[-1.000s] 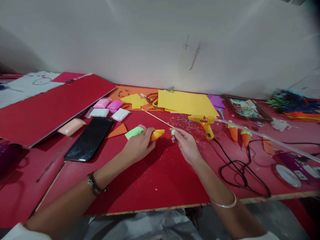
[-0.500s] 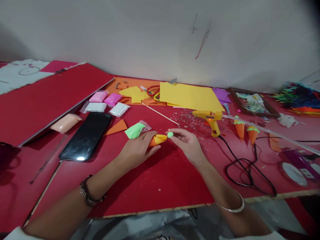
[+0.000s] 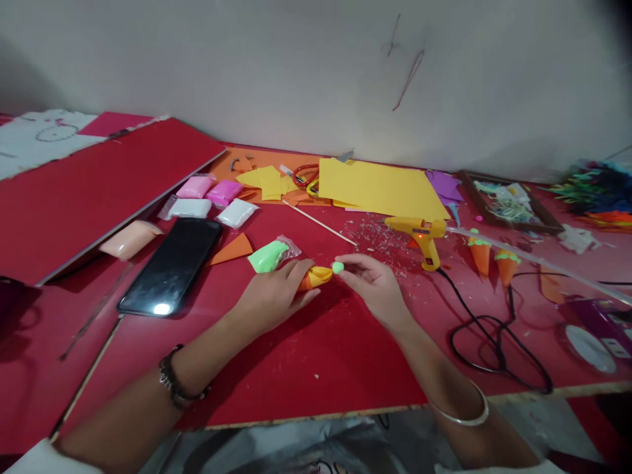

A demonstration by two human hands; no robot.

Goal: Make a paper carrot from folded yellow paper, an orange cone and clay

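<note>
My left hand (image 3: 276, 289) is closed around a small orange cone with a yellow top (image 3: 317, 277), which lies on its side in the fingers and points its yellow end right. Thumb and fingertips of my right hand (image 3: 378, 289) pinch a small light green clay ball (image 3: 338, 268). The ball is right by the yellow end; whether they touch I cannot tell. Just behind my left hand lies an opened packet of green clay (image 3: 268, 256). Two orange cones with green and yellow tops (image 3: 480, 257) lie farther right.
A yellow glue gun (image 3: 419, 234) with a lit light stands right of my hands, its black cable (image 3: 474, 319) looped nearby. A phone (image 3: 172, 266) and several clay packets (image 3: 237, 212) lie left. Yellow sheets (image 3: 380, 187), scissors (image 3: 306, 174) and a thin stick (image 3: 320, 224) are behind.
The green ball is slightly closer to the cone's yellow end. Both hands keep their grips, and the view has shifted a little.
</note>
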